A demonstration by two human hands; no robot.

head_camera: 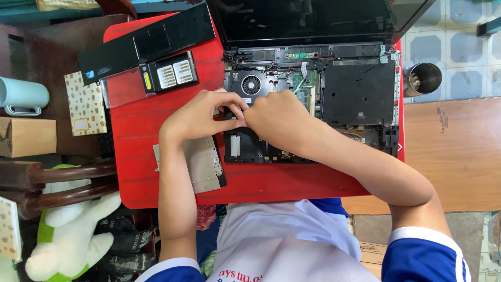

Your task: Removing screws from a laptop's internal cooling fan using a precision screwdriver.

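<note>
Fingers [236, 110] of the left hand [201, 116] and right hand [279, 119] pinch together at mid-frame over the opened laptop base [360, 94], on something too small to make out; far left, a pale mug [23, 95] and a cardboard box [27, 137]; a white and green plush toy [68, 230] at lower left; on the red bench [136, 156], a black panel [146, 42] at upper left and a grey optical drive [201, 163] under the left wrist; the cooling fan [251, 84] just above the hands; a steel cup [421, 79] at right.
</note>
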